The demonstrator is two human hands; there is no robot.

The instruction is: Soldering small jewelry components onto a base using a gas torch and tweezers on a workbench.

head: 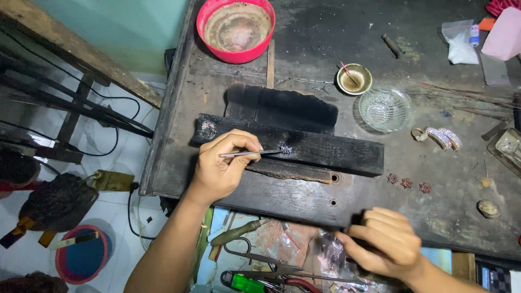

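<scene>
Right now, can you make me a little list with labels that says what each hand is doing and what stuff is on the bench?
Left hand: pinches thin metal tweezers, tips at a small sparkly piece.
Support: charred wooden block under the piece.
Right hand: curled at the bench's near edge, over a clear plastic bag; its hold cannot be told.
Behind the block: red bowl, small cup with a stick, clear glass dish.
To the right: jewelled rings, three small red flower pieces.
Below the bench: scissors.

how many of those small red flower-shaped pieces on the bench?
3, in a row on the dark bench right of the charred block: flower piece, next, last. More may be hidden elsewhere.
</scene>
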